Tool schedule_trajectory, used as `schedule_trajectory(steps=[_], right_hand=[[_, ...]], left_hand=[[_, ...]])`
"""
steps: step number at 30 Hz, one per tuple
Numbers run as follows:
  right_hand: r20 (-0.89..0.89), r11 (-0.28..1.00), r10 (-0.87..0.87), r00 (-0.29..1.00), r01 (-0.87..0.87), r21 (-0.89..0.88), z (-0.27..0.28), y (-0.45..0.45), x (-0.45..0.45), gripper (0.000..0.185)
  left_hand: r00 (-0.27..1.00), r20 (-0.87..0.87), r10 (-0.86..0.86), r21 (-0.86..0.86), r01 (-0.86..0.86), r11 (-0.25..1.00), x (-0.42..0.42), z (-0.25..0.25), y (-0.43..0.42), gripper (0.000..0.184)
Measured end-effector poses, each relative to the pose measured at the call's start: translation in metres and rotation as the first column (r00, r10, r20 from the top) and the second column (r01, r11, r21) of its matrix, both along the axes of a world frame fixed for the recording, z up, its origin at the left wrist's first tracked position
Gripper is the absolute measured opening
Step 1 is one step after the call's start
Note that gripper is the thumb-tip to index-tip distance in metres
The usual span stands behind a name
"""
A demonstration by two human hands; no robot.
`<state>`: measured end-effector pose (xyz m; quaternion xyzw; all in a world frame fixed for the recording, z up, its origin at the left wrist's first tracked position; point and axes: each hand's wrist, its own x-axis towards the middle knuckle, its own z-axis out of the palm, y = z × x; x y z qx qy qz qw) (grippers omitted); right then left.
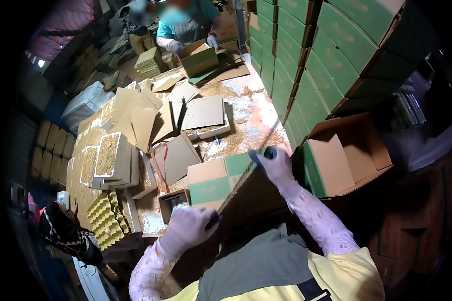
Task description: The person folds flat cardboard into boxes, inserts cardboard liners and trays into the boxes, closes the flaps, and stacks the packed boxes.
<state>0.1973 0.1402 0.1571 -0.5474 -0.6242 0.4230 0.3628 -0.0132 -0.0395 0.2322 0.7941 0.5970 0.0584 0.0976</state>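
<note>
In the head view a cardboard box with green and brown panels lies before me at the table's front edge. My left hand, in a pale glove with dark fingertips, closes on the near end of its long edge. At the far end of that edge my right hand, gloved the same way, has its fingers bent over the cardboard. The box's near side is in deep shadow. Close by my left hand stands a small open carton with something unclear inside.
Tall stacks of green boxes rise at the right, with an open empty box below. Cardboard sheets, white crates of yellowish grain-like material and yellow egg trays crowd the table. Across it, a person handles another box.
</note>
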Motion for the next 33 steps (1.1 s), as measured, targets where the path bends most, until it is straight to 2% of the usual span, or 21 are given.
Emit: schedule_trajectory(steps=[2, 4, 5, 8, 10, 11, 13, 15, 16, 17, 18, 20, 21, 22, 24, 26, 28, 30, 31, 32, 33], right_hand=[[0.069, 0.996, -0.077, 0.995, 0.074, 0.046, -0.045, 0.034, -0.008, 0.049], [0.068, 0.996, -0.088, 0.994, 0.086, 0.033, -0.043, 0.039, 0.000, 0.054], [-0.027, 0.996, -0.072, 0.997, 0.073, 0.049, -0.051, 0.046, 0.005, 0.053], [-0.454, 0.996, 0.050, 0.890, -0.009, 0.093, -0.058, 0.052, -0.001, 0.046], [-0.310, 0.997, 0.054, 0.949, -0.035, 0.065, -0.033, 0.042, -0.003, 0.039], [-0.111, 0.952, 0.041, 0.993, -0.005, 0.306, -0.018, 0.035, -0.005, 0.034], [0.242, 0.939, 0.230, 0.943, -0.280, 0.199, 0.056, 0.020, -0.004, 0.040], [0.575, 0.803, 0.449, 0.684, -0.591, 0.075, 0.061, 0.014, -0.020, 0.046], [0.718, 0.654, 0.548, 0.429, -0.755, -0.048, 0.042, 0.019, -0.034, 0.050], [0.733, 0.473, 0.677, -0.060, -0.727, -0.497, 0.028, 0.020, -0.062, 0.056], [0.655, 0.304, 0.746, -0.119, -0.814, -0.495, -0.006, 0.017, -0.057, 0.052], [0.575, 0.309, 0.816, 0.054, -0.882, -0.356, -0.030, 0.039, -0.034, 0.039], [0.544, 0.335, 0.820, 0.175, -0.919, -0.209, -0.028, 0.053, -0.022, 0.030], [0.654, 0.394, 0.748, 0.115, -0.869, -0.299, -0.002, 0.060, -0.016, 0.031], [0.843, 0.435, 0.535, 0.057, -0.874, -0.217, 0.018, 0.041, 0.017, 0.037], [0.824, 0.455, 0.546, 0.152, -0.879, -0.140, -0.008, 0.025, 0.050, 0.062], [0.710, 0.445, 0.698, 0.099, -0.836, -0.321, 0.007, 0.008, 0.064, 0.100], [0.364, 0.510, 0.834, 0.415, -0.831, -0.220, -0.011, -0.010, 0.077, 0.095], [0.318, 0.652, 0.706, 0.633, -0.756, 0.058, -0.038, -0.012, 0.075, 0.093], [-0.059, 0.913, 0.396, 0.916, -0.400, -0.077, -0.058, -0.014, 0.061, 0.089], [-0.220, 0.970, 0.159, 0.963, -0.193, -0.146, -0.076, -0.009, 0.046, 0.084]], left_hand=[[0.898, 0.364, 0.248, -0.266, -0.155, 0.952, -0.027, -0.033, 0.023, 0.018], [0.353, 0.791, 0.499, -0.551, 0.058, 0.833, -0.065, -0.090, 0.042, 0.016], [0.304, 0.848, 0.435, -0.485, 0.110, 0.868, -0.087, -0.117, 0.049, 0.016], [0.302, 0.760, 0.576, -0.527, -0.232, 0.817, -0.098, -0.087, 0.056, 0.024], [0.682, 0.642, 0.350, -0.081, -0.394, 0.916, -0.112, -0.065, 0.063, 0.029], [0.856, 0.341, 0.389, 0.147, -0.458, 0.877, -0.093, -0.020, 0.061, 0.030], [0.851, 0.334, 0.406, 0.054, -0.447, 0.893, -0.075, -0.001, 0.070, 0.027], [0.929, 0.024, 0.370, 0.121, -0.370, 0.921, -0.044, -0.025, 0.086, 0.028], [0.956, -0.086, 0.281, -0.039, -0.285, 0.958, -0.030, -0.048, 0.101, 0.034], [0.988, -0.006, 0.157, -0.097, -0.157, 0.983, -0.034, -0.117, 0.112, 0.039], [0.977, -0.207, 0.055, -0.366, -0.129, 0.921, -0.022, -0.125, 0.114, 0.036], [0.957, -0.261, -0.125, -0.149, 0.088, 0.985, -0.014, -0.118, 0.111, 0.036], [0.918, -0.349, -0.188, 0.261, 0.288, 0.921, -0.021, -0.112, 0.119, 0.037], [0.876, -0.441, -0.195, 0.593, 0.448, 0.669, -0.031, -0.106, 0.125, 0.041], [0.932, -0.363, 0.002, 0.519, 0.200, 0.831, -0.041, -0.093, 0.142, 0.052], [0.939, -0.297, 0.174, 0.606, 0.044, 0.794, -0.049, -0.089, 0.162, 0.056], [0.979, -0.164, 0.125, 0.407, -0.048, 0.912, -0.047, -0.075, 0.163, 0.083], [0.966, 0.072, 0.247, 0.273, -0.258, 0.927, -0.034, -0.062, 0.148, 0.097], [0.943, 0.202, 0.265, 0.181, -0.302, 0.936, -0.030, -0.050, 0.134, 0.097], [0.765, 0.525, 0.374, -0.229, -0.296, 0.927, -0.029, -0.047, 0.121, 0.089], [0.722, 0.581, 0.376, -0.407, -0.142, 0.902, -0.029, -0.054, 0.107, 0.081]])
